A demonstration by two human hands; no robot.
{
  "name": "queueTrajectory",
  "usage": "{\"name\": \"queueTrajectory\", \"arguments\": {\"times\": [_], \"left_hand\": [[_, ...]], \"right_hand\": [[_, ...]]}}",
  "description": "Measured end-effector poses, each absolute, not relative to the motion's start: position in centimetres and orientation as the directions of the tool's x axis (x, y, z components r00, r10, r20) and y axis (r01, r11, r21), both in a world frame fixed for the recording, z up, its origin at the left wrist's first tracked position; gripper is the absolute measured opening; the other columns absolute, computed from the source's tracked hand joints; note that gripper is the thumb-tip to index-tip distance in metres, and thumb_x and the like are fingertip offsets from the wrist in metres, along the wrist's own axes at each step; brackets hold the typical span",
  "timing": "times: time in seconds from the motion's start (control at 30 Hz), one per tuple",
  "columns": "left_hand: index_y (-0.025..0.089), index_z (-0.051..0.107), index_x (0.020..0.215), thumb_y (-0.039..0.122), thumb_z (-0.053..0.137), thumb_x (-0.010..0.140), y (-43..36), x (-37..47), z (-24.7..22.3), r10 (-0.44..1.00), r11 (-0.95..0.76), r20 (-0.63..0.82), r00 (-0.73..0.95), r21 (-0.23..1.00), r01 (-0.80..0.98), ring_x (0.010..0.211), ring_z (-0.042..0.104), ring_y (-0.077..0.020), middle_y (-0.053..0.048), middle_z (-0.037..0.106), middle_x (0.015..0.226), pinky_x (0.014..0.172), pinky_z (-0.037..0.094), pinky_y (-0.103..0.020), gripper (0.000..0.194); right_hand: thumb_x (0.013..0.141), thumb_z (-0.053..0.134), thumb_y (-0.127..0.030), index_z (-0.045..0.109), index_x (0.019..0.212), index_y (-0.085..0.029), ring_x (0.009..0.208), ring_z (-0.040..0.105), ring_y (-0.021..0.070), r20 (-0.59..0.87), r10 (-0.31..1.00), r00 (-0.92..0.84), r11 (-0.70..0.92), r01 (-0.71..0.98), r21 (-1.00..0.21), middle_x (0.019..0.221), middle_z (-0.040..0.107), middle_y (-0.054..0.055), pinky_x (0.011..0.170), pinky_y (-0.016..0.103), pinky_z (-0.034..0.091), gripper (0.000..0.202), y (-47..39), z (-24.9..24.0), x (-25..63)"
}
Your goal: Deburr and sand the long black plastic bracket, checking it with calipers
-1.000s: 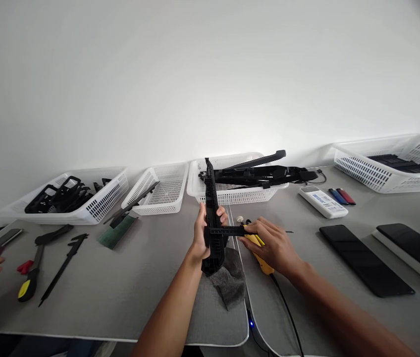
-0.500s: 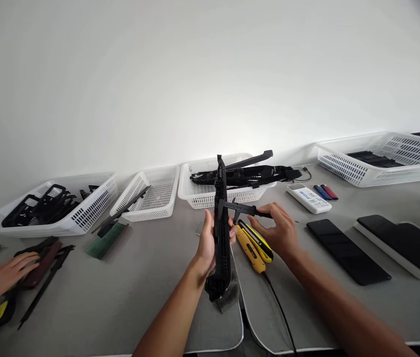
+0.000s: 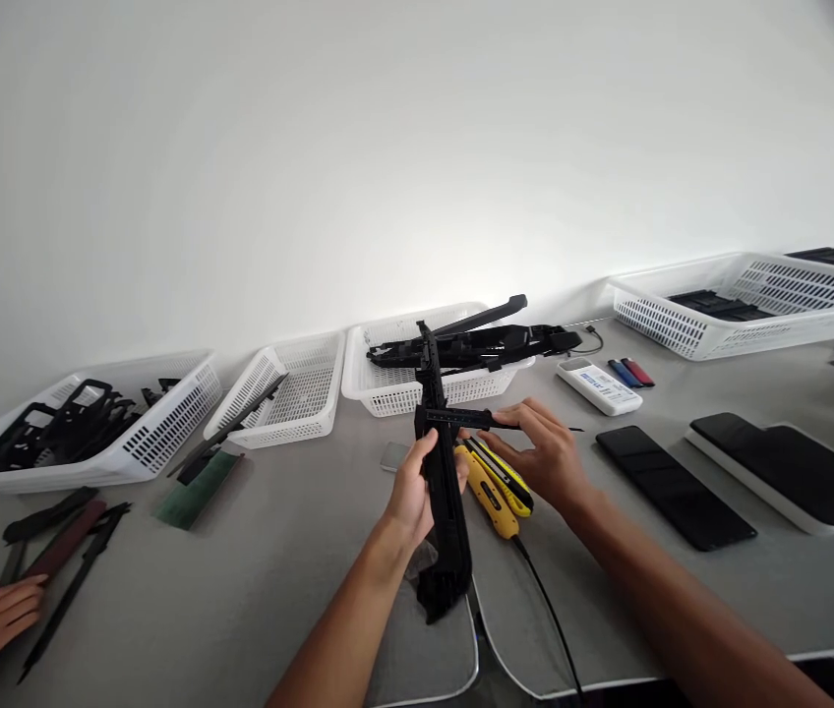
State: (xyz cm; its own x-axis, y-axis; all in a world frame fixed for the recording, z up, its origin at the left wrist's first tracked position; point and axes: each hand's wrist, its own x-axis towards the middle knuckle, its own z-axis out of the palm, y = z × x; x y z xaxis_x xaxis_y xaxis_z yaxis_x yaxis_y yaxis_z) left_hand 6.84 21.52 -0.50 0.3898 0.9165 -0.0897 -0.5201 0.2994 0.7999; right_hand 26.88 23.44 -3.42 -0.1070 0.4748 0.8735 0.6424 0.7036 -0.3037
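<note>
My left hand (image 3: 412, 492) is closed around a long black plastic part (image 3: 449, 531), held tilted over the table with its far end pointing at the baskets. In my right hand (image 3: 546, 447) is a black caliper (image 3: 465, 419), gripped by its beam between thumb and fingers. The caliper lies across the part, its jaws at the part's upper half; whether both jaws touch is too dark to tell. Below my right hand rest a yellow corded tool (image 3: 489, 492) and a yellow-black utility knife (image 3: 509, 482).
White baskets with black parts stand at the back: left (image 3: 200, 398), centre (image 3: 387, 398), right (image 3: 689, 334). Another basket (image 3: 321, 418) holds a thin strip. Phones (image 3: 675, 487) and a white device (image 3: 601, 385) lie right. Another person's hand (image 3: 0, 619) is at far left.
The caliper has moved left and now lies across the part, where before its jaws were at the part's right side. The part's near end swung right. The other person's hand moved down-left.
</note>
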Motion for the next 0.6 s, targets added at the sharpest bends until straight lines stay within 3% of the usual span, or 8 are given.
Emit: {"name": "queueTrajectory", "arguments": {"times": [0.13, 0.3, 0.6], "left_hand": [[0.014, 0.074, 0.097, 0.042, 0.082, 0.077, 21.4, 6.8, -0.4, 0.928, 0.262, -0.105, 0.358, 0.867, -0.425, 0.051, 0.039, -0.01, 0.003, 0.052, 0.065, 0.045, 0.026, -0.026, 0.035], [0.014, 0.074, 0.089, 0.04, 0.079, 0.072, 21.1, 6.5, 0.4, 0.924, 0.311, -0.194, 0.33, 0.883, -0.351, 0.05, 0.035, -0.0093, 0.005, 0.049, 0.061, 0.045, 0.027, -0.025, 0.031], [0.012, 0.08, 0.096, 0.04, 0.076, 0.071, 21.3, 5.7, 1.2, 0.897, 0.343, -0.228, 0.378, 0.899, -0.273, 0.052, 0.04, -0.0115, 0.002, 0.053, 0.06, 0.049, 0.032, -0.025, 0.038]], "right_hand": [[0.099, 0.077, -0.027, 0.069, 0.103, -0.024, 0.078, 0.068, 0.0244, 0.867, 0.48, -0.132, 0.701, 0.651, -0.289, 0.087, 0.076, 0.006, 0.071, 0.039, 0.056, 0.009, 23.6, -3.3, 27.5], [0.1, 0.077, -0.031, 0.068, 0.102, -0.024, 0.078, 0.069, 0.0249, 0.857, 0.484, -0.177, 0.706, 0.657, -0.263, 0.089, 0.076, 0.006, 0.071, 0.04, 0.054, 0.012, 23.7, -2.9, 28.0], [0.1, 0.077, -0.027, 0.066, 0.105, -0.024, 0.083, 0.069, 0.0254, 0.831, 0.508, -0.229, 0.714, 0.65, -0.258, 0.095, 0.077, 0.006, 0.075, 0.04, 0.053, 0.012, 23.6, -2.7, 28.3]]}}
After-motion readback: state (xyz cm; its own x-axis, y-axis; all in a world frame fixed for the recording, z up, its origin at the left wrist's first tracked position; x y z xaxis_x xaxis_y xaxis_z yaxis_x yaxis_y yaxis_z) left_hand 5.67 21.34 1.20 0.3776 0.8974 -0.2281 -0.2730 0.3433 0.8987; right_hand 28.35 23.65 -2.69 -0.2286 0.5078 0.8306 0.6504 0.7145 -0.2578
